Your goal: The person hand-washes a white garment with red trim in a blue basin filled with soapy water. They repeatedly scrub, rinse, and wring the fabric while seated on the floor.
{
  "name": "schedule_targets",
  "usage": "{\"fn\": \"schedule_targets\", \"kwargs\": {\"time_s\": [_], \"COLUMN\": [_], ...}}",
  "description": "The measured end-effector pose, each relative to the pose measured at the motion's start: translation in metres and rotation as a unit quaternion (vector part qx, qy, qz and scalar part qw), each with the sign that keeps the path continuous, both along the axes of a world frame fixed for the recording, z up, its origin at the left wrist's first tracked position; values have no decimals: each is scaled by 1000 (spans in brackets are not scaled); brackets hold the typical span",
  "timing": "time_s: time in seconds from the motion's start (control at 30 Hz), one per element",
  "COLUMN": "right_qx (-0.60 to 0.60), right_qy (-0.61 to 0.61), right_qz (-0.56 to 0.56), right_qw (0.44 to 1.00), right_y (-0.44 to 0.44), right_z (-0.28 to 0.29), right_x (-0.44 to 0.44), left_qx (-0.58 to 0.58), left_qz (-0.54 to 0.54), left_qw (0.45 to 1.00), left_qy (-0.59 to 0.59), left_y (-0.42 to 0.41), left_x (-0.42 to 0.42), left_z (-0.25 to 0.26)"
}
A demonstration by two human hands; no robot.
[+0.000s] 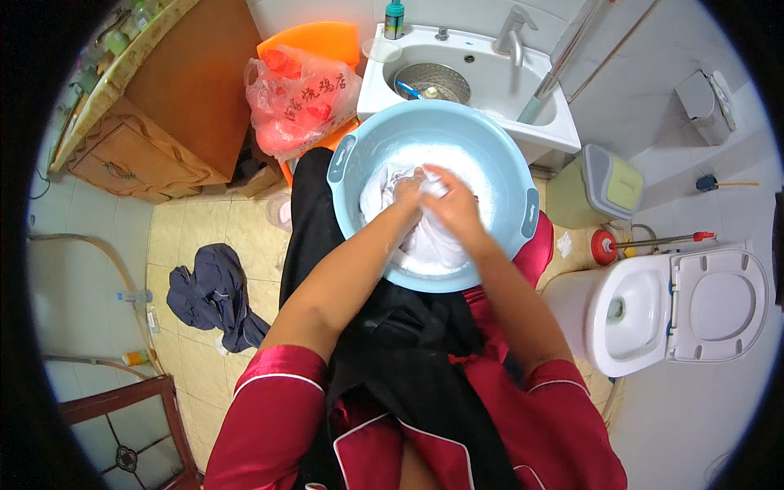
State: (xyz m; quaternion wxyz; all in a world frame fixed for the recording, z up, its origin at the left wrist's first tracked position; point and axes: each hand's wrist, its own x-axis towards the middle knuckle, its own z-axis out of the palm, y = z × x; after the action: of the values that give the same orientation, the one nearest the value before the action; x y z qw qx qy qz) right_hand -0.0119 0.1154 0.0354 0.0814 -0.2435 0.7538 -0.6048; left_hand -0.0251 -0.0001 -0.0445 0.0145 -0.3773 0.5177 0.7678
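Observation:
A light blue plastic basin [499, 141] is before me, its front part over my lap and its far rim by the sink. Wet white cloth [432, 242] lies bunched in it, amid whitish suds [438, 153]. My left hand [407, 191] is closed on a fold of this cloth, its fingers partly hidden. Close against it, my right hand [452, 205] grips the same cloth; it is slightly blurred. Both hands meet near the middle of the basin.
Beyond the basin stands a white sink [539, 131] holding a metal strainer basket [438, 79]. An orange chair [340, 40] carries a red plastic bag [306, 101]. Dark clothing [214, 294] lies on the floor at left. A toilet [634, 306], plunger [603, 247] and waste bin [569, 184] stand at right.

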Motion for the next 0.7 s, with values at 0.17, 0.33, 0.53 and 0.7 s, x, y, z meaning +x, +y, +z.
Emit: {"fn": "schedule_targets", "kwargs": {"time_s": [0.17, 0.33, 0.53, 0.7], "right_qx": [329, 379, 342, 343], "right_qy": [123, 93, 95, 56], "right_qz": [-155, -158, -117, -173], "right_qw": [923, 907, 928, 922], "right_y": [-42, -39, -45, -11], "right_z": [31, 10, 28, -15], "right_x": [26, -22, 39, -34], "left_qx": [86, 75, -8, -38], "left_qz": [17, 18, 106, 0], "left_qw": [996, 997, 991, 995], "left_qy": [-28, -14, -82, -93], "left_y": [-10, 1, 10, 43], "left_x": [11, 19, 41, 39], "left_z": [2, 30, 60, 66]}}
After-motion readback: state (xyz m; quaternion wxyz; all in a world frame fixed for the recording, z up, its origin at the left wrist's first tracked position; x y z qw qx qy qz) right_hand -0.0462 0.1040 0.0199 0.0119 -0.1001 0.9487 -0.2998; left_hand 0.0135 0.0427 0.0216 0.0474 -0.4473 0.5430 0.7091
